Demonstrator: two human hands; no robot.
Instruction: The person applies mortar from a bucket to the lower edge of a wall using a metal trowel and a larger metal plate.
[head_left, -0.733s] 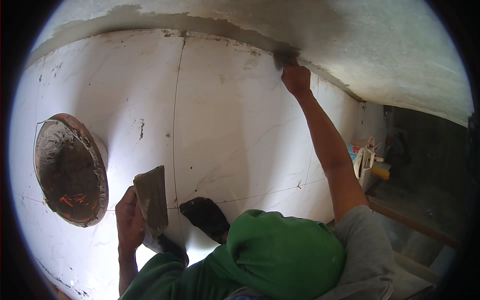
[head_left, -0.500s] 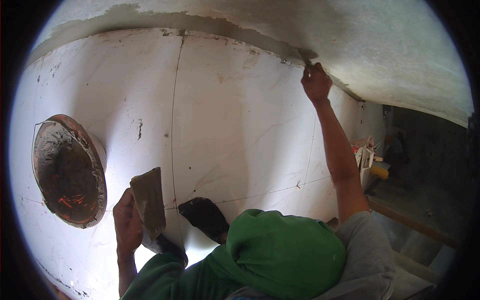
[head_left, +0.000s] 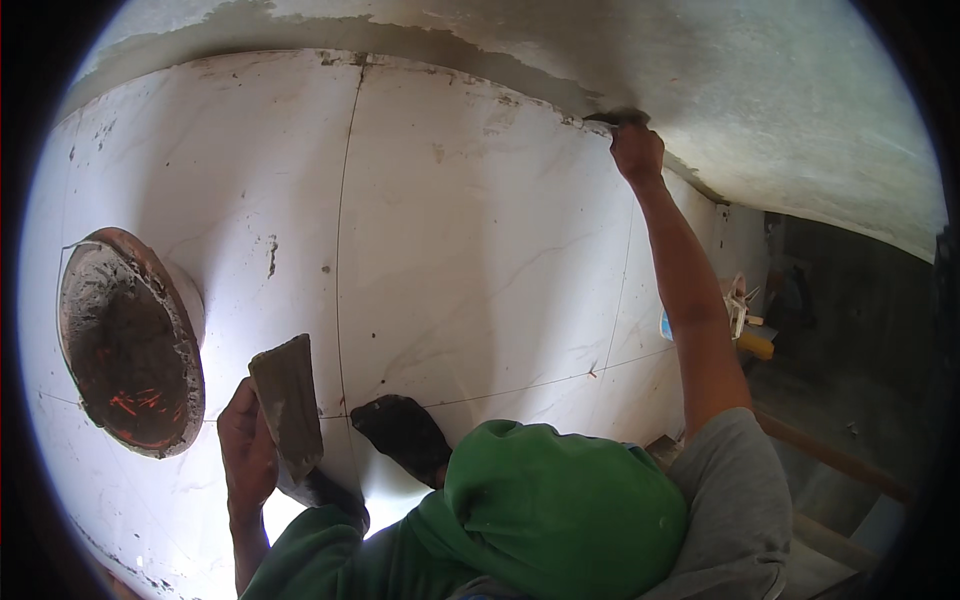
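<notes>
My right hand (head_left: 637, 152), arm stretched far forward, is closed round a small trowel (head_left: 603, 118). Its dark blade lies against the damp grey mortar strip (head_left: 480, 62) where the white tiles meet the wall; the handle is hidden in my fist. At lower left my left hand (head_left: 247, 445) grips a rectangular mortar-smeared board (head_left: 290, 400), held tilted up near my body. Left of it stands a bucket (head_left: 188, 300) with a wire handle, crusted rim and grey mortar inside, marked by orange streaks.
White marbled tiles (head_left: 450, 250) with thin dark joints spread under me. My black shoes (head_left: 405, 435) are just below the middle, beside my green clothing (head_left: 570, 510). At right are a pale container with tools (head_left: 740, 310), a yellow object (head_left: 757, 346) and a dark lower area with beams.
My right hand has shifted slightly up toward the wall, and the trowel blade has swung to lie flatter, pointing left. My left hand still holds the board, and the view has shifted slightly.
</notes>
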